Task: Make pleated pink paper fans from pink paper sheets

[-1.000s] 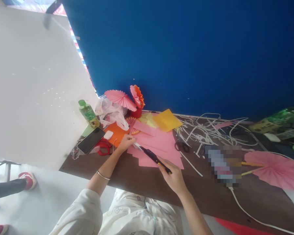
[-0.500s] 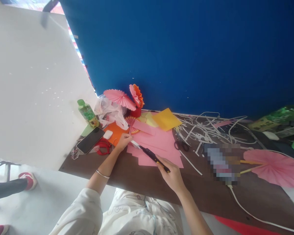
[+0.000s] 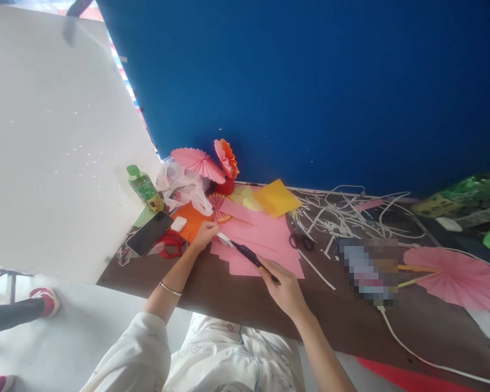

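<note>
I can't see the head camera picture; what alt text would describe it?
A person's right hand holds a utility knife over pink paper sheets on a brown table, while the left hand presses the paper's edge. Paper fans, a phone, scissors and white strips lie around.

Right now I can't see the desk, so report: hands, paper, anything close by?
Right hand grips craft knife, blade on pink paper. Left hand pins the paper's left edge. Scissors lie just right of the sheet.

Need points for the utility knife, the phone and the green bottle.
utility knife (image 3: 251, 256), head view, middle of its dark handle.
phone (image 3: 149, 233), head view, centre of the dark screen.
green bottle (image 3: 145, 189), head view, on the label at mid-body.
</note>
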### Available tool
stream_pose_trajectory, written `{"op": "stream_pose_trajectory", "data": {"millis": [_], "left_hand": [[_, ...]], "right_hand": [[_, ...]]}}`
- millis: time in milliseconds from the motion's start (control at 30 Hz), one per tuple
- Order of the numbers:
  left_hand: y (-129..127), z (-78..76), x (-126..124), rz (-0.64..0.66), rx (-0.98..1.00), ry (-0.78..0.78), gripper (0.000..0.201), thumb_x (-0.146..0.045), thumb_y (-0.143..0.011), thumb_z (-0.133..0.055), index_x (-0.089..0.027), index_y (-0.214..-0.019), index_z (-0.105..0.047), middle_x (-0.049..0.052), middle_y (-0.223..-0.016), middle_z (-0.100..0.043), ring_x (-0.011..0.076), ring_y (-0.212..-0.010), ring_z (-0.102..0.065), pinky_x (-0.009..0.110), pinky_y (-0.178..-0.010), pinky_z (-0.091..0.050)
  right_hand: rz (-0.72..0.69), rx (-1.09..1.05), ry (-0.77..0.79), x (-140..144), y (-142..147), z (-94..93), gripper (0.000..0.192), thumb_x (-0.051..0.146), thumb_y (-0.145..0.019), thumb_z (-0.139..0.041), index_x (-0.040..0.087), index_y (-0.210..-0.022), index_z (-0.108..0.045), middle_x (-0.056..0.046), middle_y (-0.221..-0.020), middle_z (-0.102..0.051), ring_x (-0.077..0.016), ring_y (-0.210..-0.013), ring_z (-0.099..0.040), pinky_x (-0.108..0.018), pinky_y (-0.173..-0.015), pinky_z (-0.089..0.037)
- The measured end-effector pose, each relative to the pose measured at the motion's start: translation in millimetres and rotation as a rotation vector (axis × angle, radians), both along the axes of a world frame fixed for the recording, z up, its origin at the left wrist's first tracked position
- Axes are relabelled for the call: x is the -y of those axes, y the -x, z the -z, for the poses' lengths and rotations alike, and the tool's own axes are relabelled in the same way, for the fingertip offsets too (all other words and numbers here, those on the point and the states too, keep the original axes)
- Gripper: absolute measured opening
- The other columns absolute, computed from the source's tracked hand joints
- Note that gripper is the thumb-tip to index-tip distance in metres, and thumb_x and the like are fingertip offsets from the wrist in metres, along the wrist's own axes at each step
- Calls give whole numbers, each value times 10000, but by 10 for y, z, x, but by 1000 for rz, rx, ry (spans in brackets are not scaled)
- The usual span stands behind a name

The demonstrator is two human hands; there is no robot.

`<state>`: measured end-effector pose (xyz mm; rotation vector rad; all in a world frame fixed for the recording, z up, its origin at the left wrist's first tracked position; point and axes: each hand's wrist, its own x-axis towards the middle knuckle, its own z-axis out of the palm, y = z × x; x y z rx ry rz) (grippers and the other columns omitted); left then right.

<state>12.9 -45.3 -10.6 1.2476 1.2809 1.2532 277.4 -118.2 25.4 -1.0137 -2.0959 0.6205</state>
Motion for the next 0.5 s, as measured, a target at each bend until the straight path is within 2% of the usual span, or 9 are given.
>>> {"op": "stream_pose_trajectory", "data": {"millis": [200,500], "left_hand": [[38,45,-40,33,12,-1,386,-302,-658,-554,-167,-433,-271,-64,-459,-193,46,-466,-175,223,-465,-113],[79,135,-106,30,60,7,360,-269,-619,-566,-164,-418,-286,-65,-433,-216,44,-446,-189,220,-450,-113]], "right_hand": [[-12,63,-109,-10,0,-34,324,207,-878,-451,231,-1184,-555,-61,-1081,-651,-194,-958,-632,-316,-840,-532],[-19,89,-98,5,17,-43,334,216,-884,-431,229,-1196,-550,-71,-1071,-653,-191,-928,-642,-307,-809,-539]]}}
